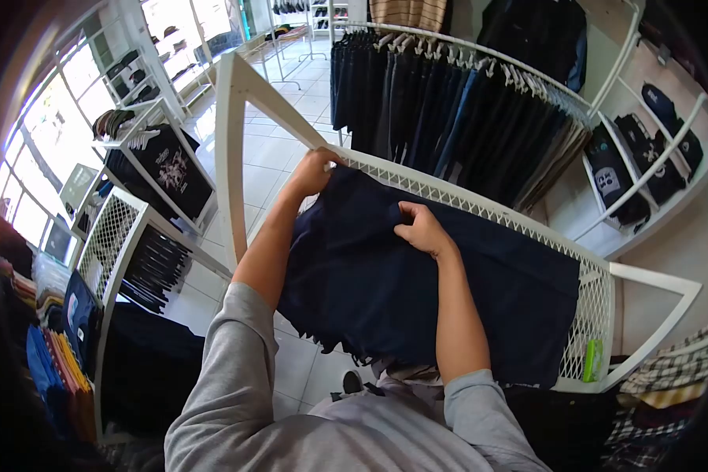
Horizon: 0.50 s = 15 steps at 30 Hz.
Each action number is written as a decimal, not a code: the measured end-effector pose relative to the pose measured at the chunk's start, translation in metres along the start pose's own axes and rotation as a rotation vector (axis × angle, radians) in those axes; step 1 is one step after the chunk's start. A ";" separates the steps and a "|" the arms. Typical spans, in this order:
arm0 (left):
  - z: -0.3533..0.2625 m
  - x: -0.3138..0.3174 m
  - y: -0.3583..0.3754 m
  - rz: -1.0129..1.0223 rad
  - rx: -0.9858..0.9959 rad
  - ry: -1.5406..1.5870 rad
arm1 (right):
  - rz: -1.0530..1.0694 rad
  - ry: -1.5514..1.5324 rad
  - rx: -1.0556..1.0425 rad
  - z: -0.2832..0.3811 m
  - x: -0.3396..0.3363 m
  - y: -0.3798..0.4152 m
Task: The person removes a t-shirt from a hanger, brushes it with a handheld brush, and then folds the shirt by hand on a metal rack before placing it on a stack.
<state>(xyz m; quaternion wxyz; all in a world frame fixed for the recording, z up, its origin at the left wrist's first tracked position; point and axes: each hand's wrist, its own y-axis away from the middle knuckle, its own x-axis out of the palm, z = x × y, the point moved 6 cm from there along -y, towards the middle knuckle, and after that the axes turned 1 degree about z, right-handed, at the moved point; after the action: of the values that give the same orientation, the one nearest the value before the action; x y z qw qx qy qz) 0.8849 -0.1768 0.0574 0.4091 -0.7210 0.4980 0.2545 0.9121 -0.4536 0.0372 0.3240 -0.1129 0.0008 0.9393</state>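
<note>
A dark navy garment (495, 275) lies spread over a white mesh rack top (594, 315); its exact kind is hard to tell, and its left end hangs past the mesh. My left hand (316, 171) is closed on the garment's far left corner, close to the rack's rail. Near the middle of the far edge, my right hand (426, 230) rests on the cloth with thumb and forefinger curled around a small fold of it. The right hand's other fingers are mostly hidden.
A bright green object (592, 360) sits on the mesh at the right end. Dark trousers (417, 102) hang on a rail behind. White frame posts (230, 157) rise at the left. Folded clothes (59, 354) and a shirt rack (165, 169) stand farther left.
</note>
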 end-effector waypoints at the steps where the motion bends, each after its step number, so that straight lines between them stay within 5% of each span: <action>1: 0.007 -0.003 -0.002 -0.065 -0.031 0.033 | -0.015 -0.015 0.008 0.003 0.000 0.004; 3: 0.020 -0.012 0.000 -0.147 -0.176 0.069 | 0.015 0.001 0.049 0.009 -0.002 0.008; 9: 0.007 -0.021 0.018 -0.204 -0.225 -0.232 | 0.211 0.120 0.119 0.012 0.004 0.010; 11: -0.009 -0.032 0.028 -0.363 -0.233 -0.208 | 0.186 0.191 0.156 0.011 0.004 0.011; 13: -0.040 -0.042 0.044 -0.271 -0.345 -0.213 | -0.003 0.205 0.125 -0.001 0.000 0.011; 15: -0.042 -0.043 0.065 -0.174 -0.459 -0.223 | 0.067 0.194 0.173 0.012 -0.001 0.007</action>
<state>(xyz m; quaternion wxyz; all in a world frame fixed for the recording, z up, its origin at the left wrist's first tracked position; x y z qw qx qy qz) 0.8067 -0.2021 0.0911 0.3074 -0.8026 0.3153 0.4024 0.9062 -0.4586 0.0486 0.2995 -0.1747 0.1169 0.9307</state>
